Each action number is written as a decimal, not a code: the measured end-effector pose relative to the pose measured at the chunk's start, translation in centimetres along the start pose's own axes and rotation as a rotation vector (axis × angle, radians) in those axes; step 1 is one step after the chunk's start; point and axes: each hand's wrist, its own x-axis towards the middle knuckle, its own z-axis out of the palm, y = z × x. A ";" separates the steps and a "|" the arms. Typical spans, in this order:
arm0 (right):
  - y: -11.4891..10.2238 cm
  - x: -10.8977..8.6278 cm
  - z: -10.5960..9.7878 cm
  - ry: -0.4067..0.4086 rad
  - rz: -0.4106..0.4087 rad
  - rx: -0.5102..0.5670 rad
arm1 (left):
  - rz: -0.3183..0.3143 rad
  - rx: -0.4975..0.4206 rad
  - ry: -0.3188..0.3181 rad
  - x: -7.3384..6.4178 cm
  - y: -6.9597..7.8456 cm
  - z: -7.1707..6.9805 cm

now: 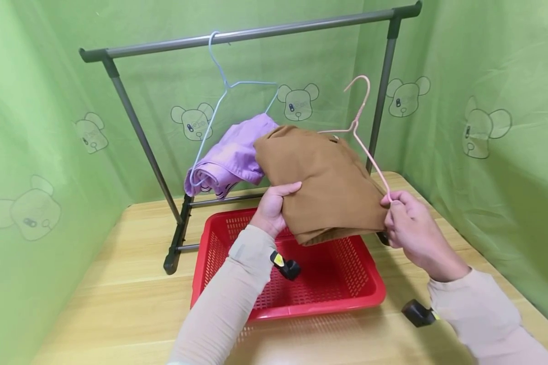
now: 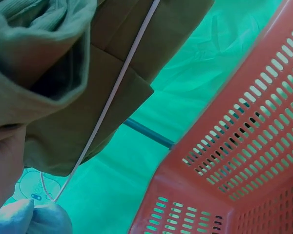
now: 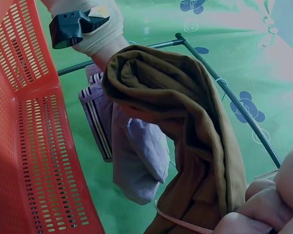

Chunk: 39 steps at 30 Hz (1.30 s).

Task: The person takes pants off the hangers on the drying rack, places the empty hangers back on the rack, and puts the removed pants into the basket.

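Observation:
Folded brown pants [image 1: 324, 177] are draped over the lower bar of a pink wire hanger [image 1: 363, 144], above the red basket. My left hand [image 1: 274, 205] grips the pants at their left side, thumb on top and the other fingers hidden beneath. My right hand [image 1: 408, 223] pinches the hanger's lower right corner, close to the cloth. In the right wrist view the pants [image 3: 185, 97] show several folded layers. The hanger's bar [image 2: 112, 92] crosses beneath the pants in the left wrist view. The hook points up, off the rail.
A grey metal rack [image 1: 274, 33] stands on the wooden table [image 1: 150, 294]. From its rail hangs a blue hanger [image 1: 216, 109] carrying a folded purple garment [image 1: 235, 149] with striped trim. Below my hands sits a red perforated basket [image 1: 319, 309]. Green curtains [image 1: 41, 101] surround the table.

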 end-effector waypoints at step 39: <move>0.2 -0.1 -0.2 0.070 -0.034 -0.516 | 0.085 -0.018 0.034 -0.1 1.2 0.1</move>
